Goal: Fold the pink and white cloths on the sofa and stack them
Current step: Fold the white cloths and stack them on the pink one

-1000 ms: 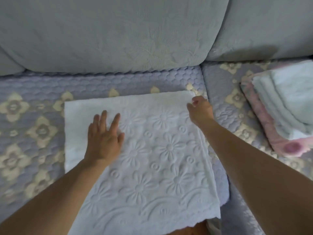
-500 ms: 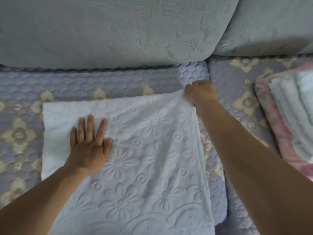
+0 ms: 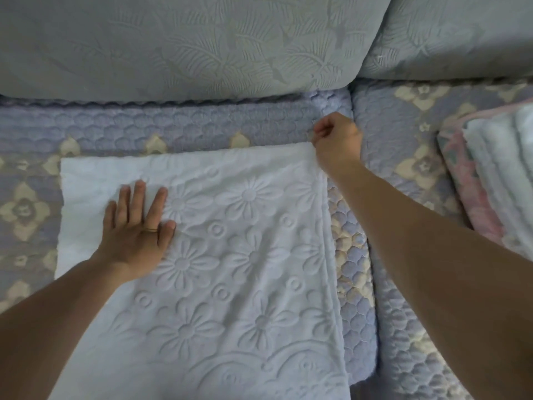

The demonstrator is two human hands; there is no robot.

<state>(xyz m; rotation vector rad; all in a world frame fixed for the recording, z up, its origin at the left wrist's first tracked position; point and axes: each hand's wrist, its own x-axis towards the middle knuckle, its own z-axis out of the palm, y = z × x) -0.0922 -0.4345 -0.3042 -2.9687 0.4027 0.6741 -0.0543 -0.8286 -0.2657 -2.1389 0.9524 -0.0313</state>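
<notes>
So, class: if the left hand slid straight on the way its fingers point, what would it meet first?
The left hand would probably cross the white cloth to its far edge, then reach the quilted seat cover.

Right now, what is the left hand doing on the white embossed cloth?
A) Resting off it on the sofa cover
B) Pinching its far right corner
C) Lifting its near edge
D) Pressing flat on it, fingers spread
D: the left hand lies palm down with straight fingers on the white embossed cloth, while the right hand pinches the far right corner.
</notes>
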